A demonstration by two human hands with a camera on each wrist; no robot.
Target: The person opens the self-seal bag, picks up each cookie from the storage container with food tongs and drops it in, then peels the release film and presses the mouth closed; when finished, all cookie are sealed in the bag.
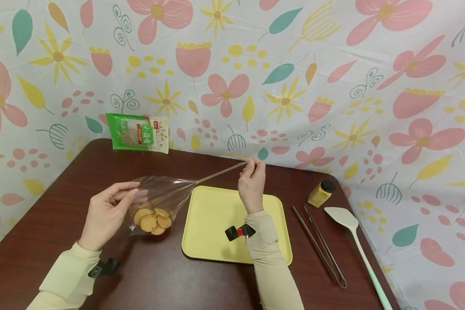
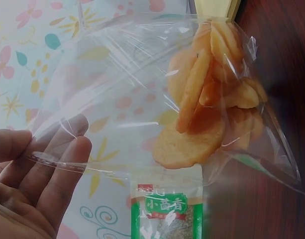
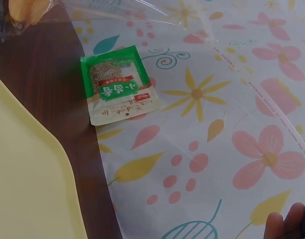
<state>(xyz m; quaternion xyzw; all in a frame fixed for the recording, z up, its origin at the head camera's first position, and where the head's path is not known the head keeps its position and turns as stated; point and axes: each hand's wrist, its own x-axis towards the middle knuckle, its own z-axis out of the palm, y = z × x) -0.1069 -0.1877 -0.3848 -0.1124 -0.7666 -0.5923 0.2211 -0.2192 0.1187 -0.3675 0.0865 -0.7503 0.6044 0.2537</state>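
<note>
A clear plastic bag [image 1: 182,196] with several round golden biscuits [image 1: 149,223] inside hangs over the left of the table. My left hand [image 1: 107,211] pinches the bag's edge between thumb and fingers; in the left wrist view that hand [image 2: 35,194] shows the film running between its fingertips. A thin clear strip [image 1: 221,172] of plastic stretches taut from the bag's mouth up to the right. Its far end is pinched by my right hand [image 1: 252,185], raised above the tray. Only fingertips [image 3: 274,226] of that hand show in the right wrist view, at the lower corner.
A yellow tray [image 1: 213,219] lies mid-table. To its right are metal tongs [image 1: 342,280], a small jar [image 1: 320,196] with a black lid and a spatula [image 1: 342,217]. A green seasoning packet [image 1: 137,133] leans against the flowered cloth [image 1: 224,56] at the back left.
</note>
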